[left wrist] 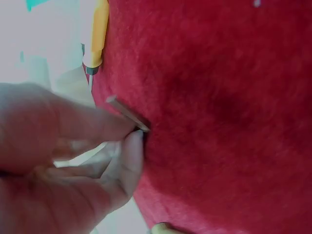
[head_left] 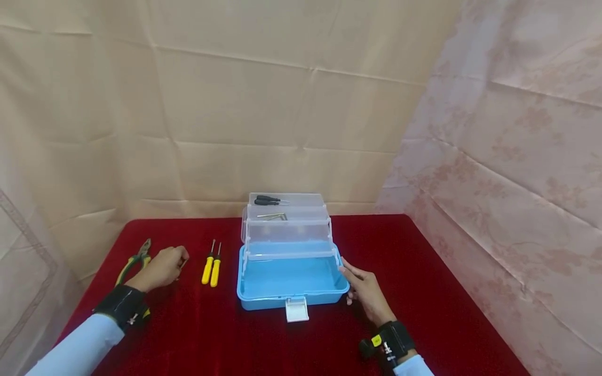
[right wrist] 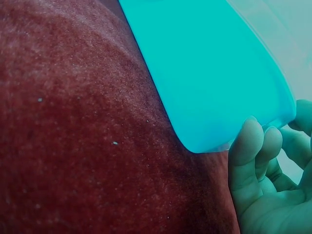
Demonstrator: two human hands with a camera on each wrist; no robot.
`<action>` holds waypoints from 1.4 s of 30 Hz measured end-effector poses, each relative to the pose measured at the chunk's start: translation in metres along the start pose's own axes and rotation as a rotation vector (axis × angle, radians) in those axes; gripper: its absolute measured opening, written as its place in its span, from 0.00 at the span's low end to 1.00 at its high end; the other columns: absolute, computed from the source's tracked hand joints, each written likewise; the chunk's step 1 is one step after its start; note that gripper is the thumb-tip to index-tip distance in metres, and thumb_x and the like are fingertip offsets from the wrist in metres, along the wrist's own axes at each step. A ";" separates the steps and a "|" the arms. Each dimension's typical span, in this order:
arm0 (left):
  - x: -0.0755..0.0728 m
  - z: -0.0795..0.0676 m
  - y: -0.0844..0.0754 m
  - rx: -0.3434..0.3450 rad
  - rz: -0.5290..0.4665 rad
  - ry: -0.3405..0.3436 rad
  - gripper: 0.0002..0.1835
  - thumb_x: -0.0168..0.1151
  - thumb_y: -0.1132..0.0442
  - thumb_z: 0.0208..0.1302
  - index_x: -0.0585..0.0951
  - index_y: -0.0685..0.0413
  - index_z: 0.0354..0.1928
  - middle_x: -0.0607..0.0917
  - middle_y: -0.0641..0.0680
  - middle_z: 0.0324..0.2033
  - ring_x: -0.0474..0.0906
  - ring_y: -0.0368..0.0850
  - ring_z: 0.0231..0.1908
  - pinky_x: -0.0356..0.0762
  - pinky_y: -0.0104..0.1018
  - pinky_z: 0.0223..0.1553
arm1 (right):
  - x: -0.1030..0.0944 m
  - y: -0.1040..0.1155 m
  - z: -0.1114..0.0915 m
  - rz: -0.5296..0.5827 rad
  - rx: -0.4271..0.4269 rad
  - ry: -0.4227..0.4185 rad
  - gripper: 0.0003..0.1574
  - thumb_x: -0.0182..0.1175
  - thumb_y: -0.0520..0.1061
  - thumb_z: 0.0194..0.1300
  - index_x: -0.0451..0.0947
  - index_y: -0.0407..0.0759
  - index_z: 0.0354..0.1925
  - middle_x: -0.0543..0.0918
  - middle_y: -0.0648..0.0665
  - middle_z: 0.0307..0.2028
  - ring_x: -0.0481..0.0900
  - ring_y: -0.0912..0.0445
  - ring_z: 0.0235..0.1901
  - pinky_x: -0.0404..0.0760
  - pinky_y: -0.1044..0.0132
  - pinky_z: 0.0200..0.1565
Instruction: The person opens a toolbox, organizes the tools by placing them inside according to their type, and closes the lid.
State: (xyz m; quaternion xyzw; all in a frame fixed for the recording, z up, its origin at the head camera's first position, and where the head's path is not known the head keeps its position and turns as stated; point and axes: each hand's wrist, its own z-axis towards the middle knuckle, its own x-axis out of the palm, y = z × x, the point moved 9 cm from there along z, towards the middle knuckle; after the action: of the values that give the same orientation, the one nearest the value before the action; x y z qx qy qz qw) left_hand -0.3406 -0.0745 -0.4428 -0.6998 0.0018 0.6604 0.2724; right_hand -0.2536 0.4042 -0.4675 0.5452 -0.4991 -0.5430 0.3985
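My left hand point(head_left: 163, 269) is low over the left part of the red cloth. Its thumb and fingertips pinch a small bent metal hex key point(left wrist: 127, 113), one arm of which sticks out past the fingers in the left wrist view. At the middle of the table stands a light-blue toolbox point(head_left: 263, 303), lid raised, with clear stepped trays point(head_left: 308, 230) folded up at its back. My right hand point(head_left: 369, 293) holds the box's right front corner, fingers at the rim and side wall. More hex keys point(head_left: 274, 215) lie in one tray, and small black screwdrivers point(head_left: 266, 200) in the topmost.
Two yellow-handled screwdrivers point(head_left: 215, 274) lie side by side between my left hand and the toolbox. Pliers point(head_left: 143, 253) with green and yellow handles lie left of that hand, partly covered by it. The box's white latch point(head_left: 297, 309) hangs down in front. Cloth curtains point(head_left: 263, 104) stand behind the table.
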 end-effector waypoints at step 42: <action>-0.010 -0.021 0.010 0.006 0.076 0.011 0.06 0.70 0.70 0.50 0.83 0.53 0.26 0.79 0.45 0.21 0.71 0.42 0.23 0.73 0.36 0.26 | 0.001 -0.001 -0.001 0.032 -0.022 0.007 0.34 0.61 0.60 0.65 0.72 0.58 0.67 0.66 0.43 0.19 0.68 0.55 0.17 0.76 0.64 0.21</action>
State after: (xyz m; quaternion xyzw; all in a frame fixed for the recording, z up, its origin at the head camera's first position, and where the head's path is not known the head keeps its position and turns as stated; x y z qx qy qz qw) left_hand -0.3264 -0.0944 -0.4377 -0.7022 0.0319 0.6663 0.2489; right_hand -0.2529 0.4036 -0.4686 0.5346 -0.5003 -0.5403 0.4148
